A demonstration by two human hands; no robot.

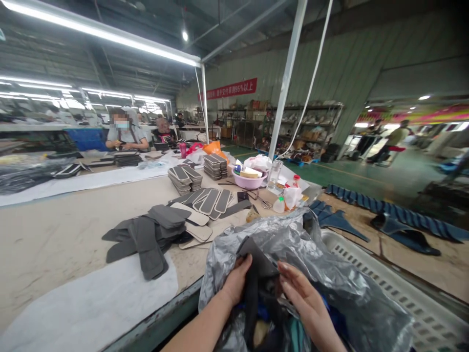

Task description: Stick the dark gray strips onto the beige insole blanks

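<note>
Both of my hands reach into a crinkled grey plastic bag [293, 244] at the table's near edge. My left hand [236, 281] is closed around a dark grey fabric piece [256, 266] that sticks up out of the bag. My right hand [302, 296] lies against the same piece from the right, its fingers bent onto the fabric. Blue and dark material shows deeper in the bag below my hands. To the left on the table lies a loose heap of grey fabric strips [146, 234].
Rows and stacks of grey padded insole-like pieces [208, 200] lie mid-table, with a pink bowl [249, 181], small bottles [280, 204] and scissors behind. A white slotted crate [384, 278] is at the right, with blue shoe parts [395, 212] beyond. A seated person [126, 134] works at the far left.
</note>
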